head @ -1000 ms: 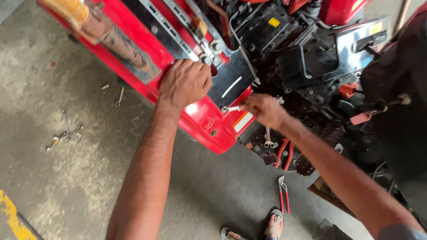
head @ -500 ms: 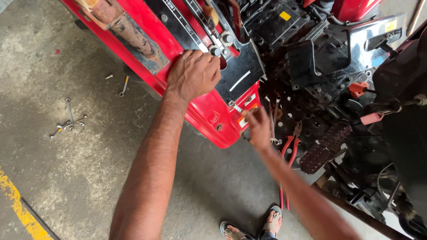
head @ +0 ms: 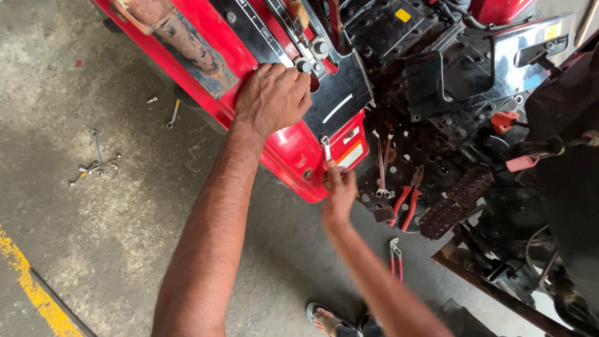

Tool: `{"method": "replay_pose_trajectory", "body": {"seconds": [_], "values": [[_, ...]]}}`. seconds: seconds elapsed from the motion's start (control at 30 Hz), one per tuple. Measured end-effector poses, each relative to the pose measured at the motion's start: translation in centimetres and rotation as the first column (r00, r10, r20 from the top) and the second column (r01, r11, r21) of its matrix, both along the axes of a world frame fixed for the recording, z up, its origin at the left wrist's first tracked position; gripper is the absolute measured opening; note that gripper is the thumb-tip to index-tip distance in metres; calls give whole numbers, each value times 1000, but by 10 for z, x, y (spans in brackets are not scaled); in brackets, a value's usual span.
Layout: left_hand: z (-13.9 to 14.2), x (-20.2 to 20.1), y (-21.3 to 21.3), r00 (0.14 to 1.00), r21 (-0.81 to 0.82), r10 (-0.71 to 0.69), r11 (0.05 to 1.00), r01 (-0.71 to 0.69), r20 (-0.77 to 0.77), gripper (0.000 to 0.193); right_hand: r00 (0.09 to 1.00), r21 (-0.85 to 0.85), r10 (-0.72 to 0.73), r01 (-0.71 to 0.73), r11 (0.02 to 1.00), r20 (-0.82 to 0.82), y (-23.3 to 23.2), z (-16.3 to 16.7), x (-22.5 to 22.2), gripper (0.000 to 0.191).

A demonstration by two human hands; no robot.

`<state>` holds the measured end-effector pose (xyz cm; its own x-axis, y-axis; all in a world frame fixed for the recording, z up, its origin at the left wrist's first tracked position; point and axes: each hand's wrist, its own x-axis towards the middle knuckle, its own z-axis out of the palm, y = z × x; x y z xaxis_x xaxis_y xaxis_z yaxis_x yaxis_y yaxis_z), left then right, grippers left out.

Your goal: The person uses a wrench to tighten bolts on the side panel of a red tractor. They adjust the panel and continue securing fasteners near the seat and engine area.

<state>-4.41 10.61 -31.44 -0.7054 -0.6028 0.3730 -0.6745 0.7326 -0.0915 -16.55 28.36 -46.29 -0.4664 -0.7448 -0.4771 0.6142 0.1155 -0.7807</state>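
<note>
My left hand [head: 272, 98] lies palm down on the red fender [head: 293, 153] of a tractor, next to a black lever panel [head: 340, 103]. Lower down, my right hand [head: 339, 190] grips a small steel spanner [head: 326, 148] that points up against the fender's lower edge. Its fingers are closed around the handle and the hand is slightly blurred.
Two spanners [head: 382, 165] and red-handled pliers [head: 407, 203] rest on the black perforated footplate [head: 437, 181]. Another pair of red-handled pliers [head: 395, 257] lies on the concrete floor. Several loose spanners [head: 95, 161] lie at the left. A sandalled foot [head: 324, 319] is below.
My right hand dipped down towards the footplate and has come back up to the fender's lower edge with the spanner. The left hand stays on the fender.
</note>
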Motion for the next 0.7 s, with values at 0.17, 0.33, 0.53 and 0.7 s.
{"method": "replay_pose_trajectory", "body": {"seconds": [0.17,0.33,0.53,0.7], "values": [[2,0,2,1000,-61,-15,998,13,-22,20,998,31,43,-45,999,46,3,0,7,30],[5,1,5,996,-77,-33,997,27,-77,23,952,-33,248,-258,966,-181,6,5,-38,30],[7,-1,6,1000,-44,3,999,-4,-28,22,603,127,559,-607,785,-569,-30,23,-103,27],[8,-1,7,1000,-49,11,999,-12,-23,18,446,46,486,-699,714,-751,-52,25,-118,23]]}}
